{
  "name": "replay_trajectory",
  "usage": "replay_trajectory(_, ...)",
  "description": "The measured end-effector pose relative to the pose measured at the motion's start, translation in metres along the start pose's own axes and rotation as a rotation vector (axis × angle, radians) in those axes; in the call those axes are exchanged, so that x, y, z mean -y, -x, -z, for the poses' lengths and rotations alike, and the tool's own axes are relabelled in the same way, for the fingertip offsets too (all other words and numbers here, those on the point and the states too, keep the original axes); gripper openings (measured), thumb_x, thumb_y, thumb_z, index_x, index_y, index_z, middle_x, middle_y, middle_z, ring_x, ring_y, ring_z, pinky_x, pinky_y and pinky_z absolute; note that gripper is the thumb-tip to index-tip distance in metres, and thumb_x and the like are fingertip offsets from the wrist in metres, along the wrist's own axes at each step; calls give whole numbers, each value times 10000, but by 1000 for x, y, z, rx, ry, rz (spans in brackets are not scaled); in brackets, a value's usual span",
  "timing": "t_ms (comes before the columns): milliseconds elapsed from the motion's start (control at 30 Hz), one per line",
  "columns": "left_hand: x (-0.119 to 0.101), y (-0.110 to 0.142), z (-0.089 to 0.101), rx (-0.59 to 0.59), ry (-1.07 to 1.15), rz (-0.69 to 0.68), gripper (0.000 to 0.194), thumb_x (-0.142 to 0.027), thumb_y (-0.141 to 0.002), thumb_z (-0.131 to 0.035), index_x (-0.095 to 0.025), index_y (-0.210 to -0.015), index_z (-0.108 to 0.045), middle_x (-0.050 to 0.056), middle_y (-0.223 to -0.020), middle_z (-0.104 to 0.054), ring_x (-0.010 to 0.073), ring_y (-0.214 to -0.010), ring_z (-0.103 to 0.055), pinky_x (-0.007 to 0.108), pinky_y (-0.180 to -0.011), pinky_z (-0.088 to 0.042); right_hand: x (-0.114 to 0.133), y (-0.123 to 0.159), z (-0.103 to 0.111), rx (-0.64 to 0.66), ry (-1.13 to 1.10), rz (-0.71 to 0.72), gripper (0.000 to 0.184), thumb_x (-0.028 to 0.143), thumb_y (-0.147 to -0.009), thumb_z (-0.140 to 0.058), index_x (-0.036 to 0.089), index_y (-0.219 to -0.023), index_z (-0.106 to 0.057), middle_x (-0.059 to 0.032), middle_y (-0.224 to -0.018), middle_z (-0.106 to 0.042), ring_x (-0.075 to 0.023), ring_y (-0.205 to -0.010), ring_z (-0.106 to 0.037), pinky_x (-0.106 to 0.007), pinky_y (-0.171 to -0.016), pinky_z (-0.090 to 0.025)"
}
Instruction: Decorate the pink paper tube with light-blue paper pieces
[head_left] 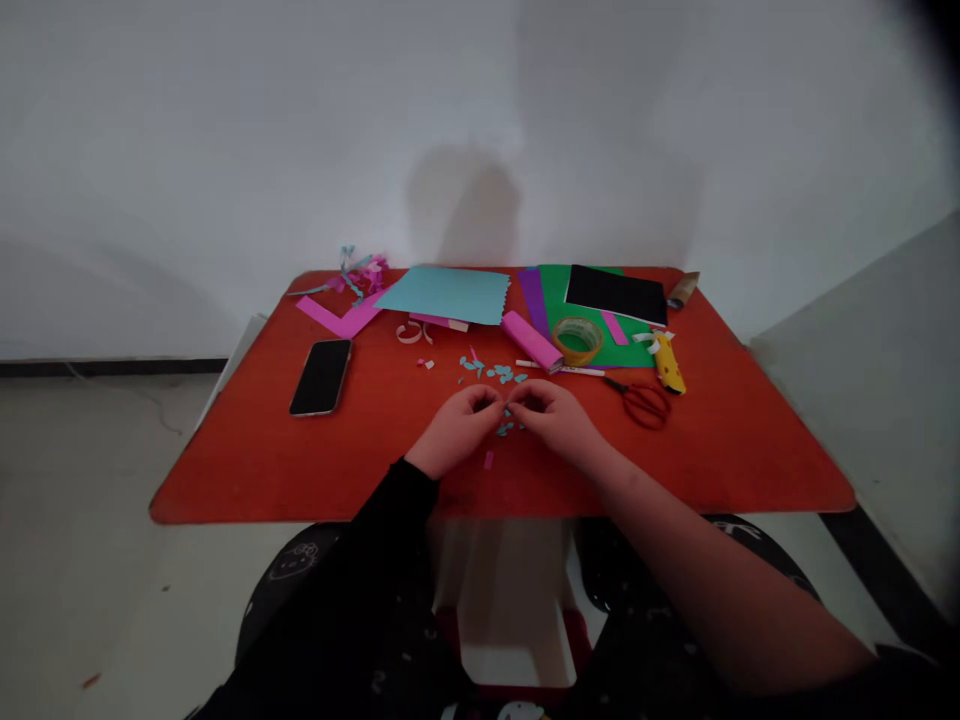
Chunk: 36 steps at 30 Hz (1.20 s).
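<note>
My left hand (pixel 459 428) and my right hand (pixel 556 418) meet over the middle of the red table (pixel 247 470), fingers pinched together almost tip to tip. Whatever sits between the fingertips is too small to make out. Several small light-blue paper bits (pixel 495 373) lie scattered just beyond and under the hands, and a tiny pink scrap (pixel 488 460) lies near my wrists. A rolled pink paper tube (pixel 530 341) rests just past the bits.
A black phone (pixel 321 376) lies at left. Farther back are a light-blue sheet (pixel 447 294), pink strips (pixel 337 316), green, purple and black sheets (pixel 615 293), a tape roll (pixel 577 340), red scissors (pixel 643 402), a yellow cutter (pixel 667 366) and a pen (pixel 577 370). A white wall stands behind.
</note>
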<state>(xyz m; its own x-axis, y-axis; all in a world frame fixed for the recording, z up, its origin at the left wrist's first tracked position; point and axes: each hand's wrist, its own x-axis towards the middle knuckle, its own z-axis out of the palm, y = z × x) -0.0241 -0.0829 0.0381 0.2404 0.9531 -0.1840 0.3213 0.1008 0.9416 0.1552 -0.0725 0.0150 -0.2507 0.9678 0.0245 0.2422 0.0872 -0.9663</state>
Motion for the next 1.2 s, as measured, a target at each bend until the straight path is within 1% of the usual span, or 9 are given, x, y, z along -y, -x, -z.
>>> replay_trajectory(133,-1,0,0,75,114,122,193,-358,-846,-579,-183,-768,-559,-43,-672,-480,104,-601,-430,247,-591,-368,3,3,1,2,79,103,122,327,-783,-649,207,-760,-655,-26,-800,-651,-170,-730,-554,-295,-677,-426)
replay_trajectory(233,1,-2,9,57,51,65,212,-384,-838,-601,-179,-791,-582,-31,-715,-538,118,-661,-487,256,-661,-413,2,3,0,-3,62,62,123,320,-778,-623,201,-751,-633,-10,-778,-630,-165,-724,-543,-290,-682,-420)
replay_trajectory(367,6,-6,29,-165,-197,-20,211,-382,-883,-567,-180,-878,-627,16,-847,-672,169,-799,-595,290,-782,-461,-1,1,2,-4,141,-21,105,273,-761,-568,209,-683,-539,30,-666,-533,-147,-660,-482,-274,-638,-367)
replay_trajectory(467,12,-7,37,-165,-499,-45,189,-335,-910,-552,-188,-904,-670,54,-924,-729,197,-828,-630,322,-808,-466,-1,0,5,-1,344,31,164,246,-807,-546,211,-657,-489,12,-683,-545,-155,-679,-489,-285,-643,-339)
replay_trajectory(633,19,-3,27,-74,-807,-84,159,-317,-919,-598,-196,-944,-699,98,-1020,-740,240,-952,-670,339,-851,-481,-2,0,12,4,652,46,140,249,-902,-554,200,-776,-590,-57,-851,-674,-189,-776,-557,-303,-681,-352)
replay_trajectory(833,16,-2,15,-107,-987,-70,158,-272,-955,-543,-199,-923,-680,104,-1012,-714,244,-958,-673,344,-852,-485,-5,0,14,0,670,34,108,244,-910,-579,194,-944,-669,-70,-947,-716,-203,-850,-618,-307,-743,-411)
replay_trajectory(1033,17,-4,16,-139,-951,-79,155,-252,-940,-530,-184,-888,-660,122,-993,-702,254,-943,-663,364,-853,-483,-1,0,17,-37,625,65,123,241,-895,-572,195,-923,-683,-75,-943,-724,-215,-861,-621,-321,-754,-419)
replay_trajectory(1100,17,-5,17,-141,-808,-119,114,-247,-915,-556,-185,-879,-646,104,-969,-702,242,-934,-652,358,-860,-481,1,-1,18,-54,551,74,140,253,-893,-558,195,-907,-684,-67,-903,-720,-210,-827,-616,-319,-734,-416)
replay_trajectory(1200,15,-6,17,-98,-472,-157,67,-236,-880,-573,-192,-879,-625,46,-902,-693,194,-863,-634,319,-828,-478,3,-2,17,-68,416,76,166,290,-884,-538,200,-863,-676,-46,-812,-700,-194,-734,-595,-310,-686,-412)
